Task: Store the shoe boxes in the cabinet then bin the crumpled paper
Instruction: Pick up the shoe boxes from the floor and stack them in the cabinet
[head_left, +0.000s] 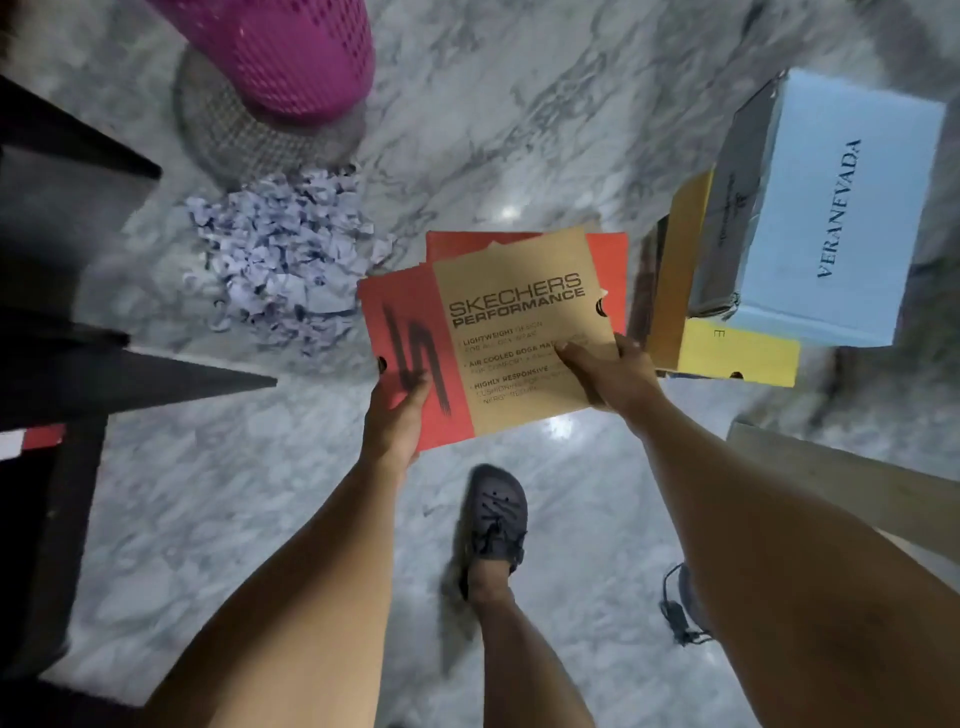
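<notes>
Left hand (397, 410) and right hand (602, 371) grip the Skechers box (488, 338) near edge, arms outstretched over open marble floor (208, 493).

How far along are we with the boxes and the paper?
Early stage. Nothing shows as stored; the cabinet interior is not clearly in view. In hand: both the left hand and right hand hold the red Skechers shoe box. Left: the blue Veranevada box, the yellow box, then the crumpled paper pile beside the pink bin.
</notes>
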